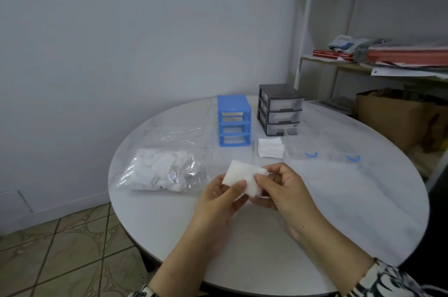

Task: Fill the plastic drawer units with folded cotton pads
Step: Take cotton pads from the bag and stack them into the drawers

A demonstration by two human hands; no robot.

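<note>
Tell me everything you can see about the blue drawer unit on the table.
The blue drawer unit is a small frame of opaque blue plastic with a flat top and three stacked openings. All three look empty: its drawers seem to be out. It stands upright on the round white table, towards the far edge, left of the black drawer unit and apart from it. A stack of folded pads lies near its right front corner. No hand touches it.

One head-worn view looks forward and down, close over the round table, wall beyond.
</note>
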